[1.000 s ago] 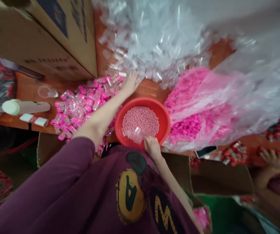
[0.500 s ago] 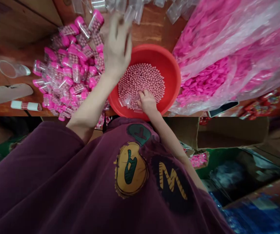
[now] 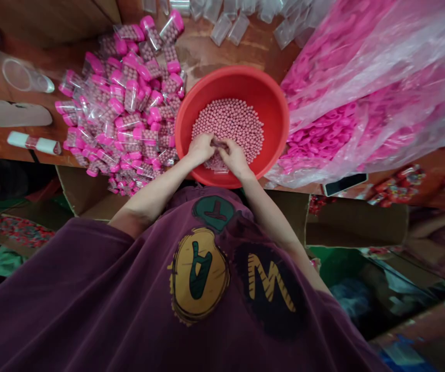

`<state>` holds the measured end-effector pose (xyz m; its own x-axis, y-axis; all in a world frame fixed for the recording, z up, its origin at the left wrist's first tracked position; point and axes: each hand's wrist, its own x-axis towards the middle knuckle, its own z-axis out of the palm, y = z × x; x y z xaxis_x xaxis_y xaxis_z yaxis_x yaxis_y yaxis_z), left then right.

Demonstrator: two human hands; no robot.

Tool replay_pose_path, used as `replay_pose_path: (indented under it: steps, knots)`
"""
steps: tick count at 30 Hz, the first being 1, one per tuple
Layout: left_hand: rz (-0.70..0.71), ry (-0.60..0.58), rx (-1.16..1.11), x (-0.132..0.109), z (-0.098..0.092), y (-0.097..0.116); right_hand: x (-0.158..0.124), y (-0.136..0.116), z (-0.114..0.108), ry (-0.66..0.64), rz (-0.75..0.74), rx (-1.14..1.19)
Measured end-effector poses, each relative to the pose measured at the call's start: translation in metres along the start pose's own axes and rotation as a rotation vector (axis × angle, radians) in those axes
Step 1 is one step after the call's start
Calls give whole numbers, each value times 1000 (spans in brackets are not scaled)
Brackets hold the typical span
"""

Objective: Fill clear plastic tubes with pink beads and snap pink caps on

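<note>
A red plastic basin (image 3: 245, 77) stands on the wooden table, holding a mass of small pink beads (image 3: 234, 121). My left hand (image 3: 201, 149) and my right hand (image 3: 235, 157) meet inside it at the near side, fingers curled around a few small transparent plastic tubes (image 3: 215, 163), which they partly hide. To the left lies a heap of capped tubes filled with pink beads (image 3: 129, 108). Loose empty tubes (image 3: 226, 26) lie at the far edge of the view. A transparent bag of bright pink caps (image 3: 323, 134) sits to the right of the basin.
A white bottle (image 3: 13, 114) and a transparent cup (image 3: 21, 75) lie at the far left of the table. A phone (image 3: 344, 184) and red packets (image 3: 396, 188) sit at the right. Cardboard boxes (image 3: 354, 222) stand below the table's near edge.
My left hand has moved from above the heap of filled tubes into the basin beside my right hand. The view has also tilted lower, showing less of the far table.
</note>
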<state>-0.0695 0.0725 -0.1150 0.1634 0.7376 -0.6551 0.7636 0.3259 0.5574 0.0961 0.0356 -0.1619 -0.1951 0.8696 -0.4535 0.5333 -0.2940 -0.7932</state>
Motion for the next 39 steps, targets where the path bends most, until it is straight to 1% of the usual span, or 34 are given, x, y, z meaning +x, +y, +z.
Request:
replay_pose_path:
  steps: [2, 4, 7, 11, 12, 14, 16, 17, 19, 21, 23, 25, 28, 30, 32, 34, 35, 37, 39]
  knots:
    - [16, 22, -110, -3, -3, -5, -2, 2, -2, 17, 32, 157]
    - [26, 57, -178, -7, -3, -10, -5, 4, -4, 60, 52, 259]
    - [35, 64, -263, -13, 6, -12, -8, 5, -4, 119, 48, 309]
    - [8, 28, -384, -17, 21, -9, -12, 3, -2, 111, 62, 319]
    - [1, 30, -381, -19, 24, -8, -12, 2, -2, 107, 56, 313]
    - [17, 83, -300, -22, 27, -6, -13, 0, -2, 104, 49, 303]
    - [58, 156, -182, -25, 27, -5, -13, 0, -3, 103, 88, 325]
    - [64, 165, -154, -25, 27, -4, -13, 1, -4, 100, 123, 349]
    - [33, 129, -165, -25, 25, -2, -14, 2, -4, 84, 178, 404]
    - [-6, 111, -197, -24, 22, 0, -15, 4, -4, 59, 186, 441]
    - [-5, 109, -235, -24, 19, 2, -16, 6, -4, 51, 188, 495]
    - [28, 74, -300, -26, 17, 4, -16, 8, -5, 31, 219, 603]
    - [124, 16, -405, -30, 18, 3, -17, 6, -10, -60, 270, 788]
    - [184, 23, -409, -33, 19, 1, -19, 1, -13, -115, 326, 878]
    - [219, 55, -339, -33, 18, -2, -21, -5, -14, -152, 408, 939]
    - [257, 85, -218, -31, 13, -3, -22, -10, -12, -157, 447, 918]
    - [271, 90, -147, -29, 9, -2, -23, -12, -12, -128, 431, 853]
    - [251, 89, 15, -23, -1, 3, -25, -15, -12, -44, 341, 590]
    - [164, 101, 198, -14, -12, 13, -30, -18, -15, 6, 228, 221]
